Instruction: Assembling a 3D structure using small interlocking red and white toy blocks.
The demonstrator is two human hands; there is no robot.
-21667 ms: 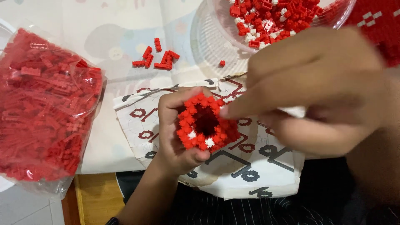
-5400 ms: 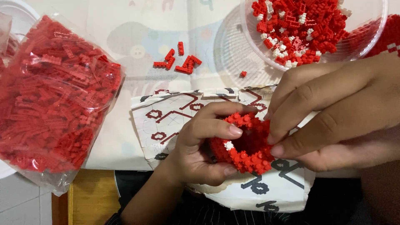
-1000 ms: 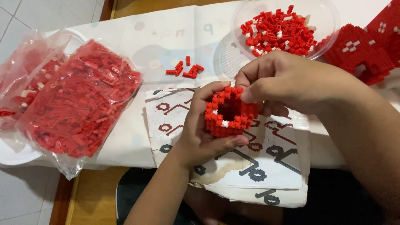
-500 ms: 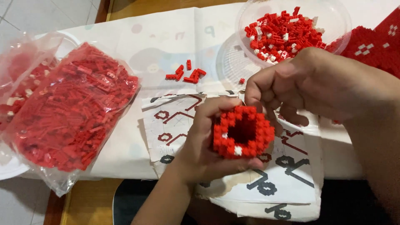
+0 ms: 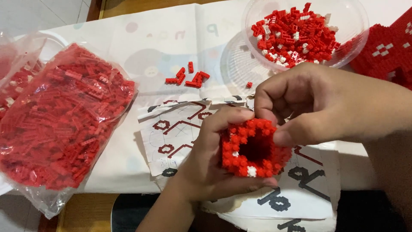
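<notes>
My left hand grips a hollow, ring-shaped model built of small red bricks with a few white ones. It holds the model from the left and underneath, above a printed instruction sheet. My right hand reaches in from the right, and its thumb and fingertips press on the model's upper right rim. Whether a loose brick sits between those fingertips is hidden.
A clear round bowl of red and white bricks stands at the back right, next to a larger red brick build. A few loose red bricks lie on the white table cover. Clear bags of red bricks fill the left side.
The model sits a little lower and more to the right than a second ago. My right hand has come down from above the model onto its upper right rim.
</notes>
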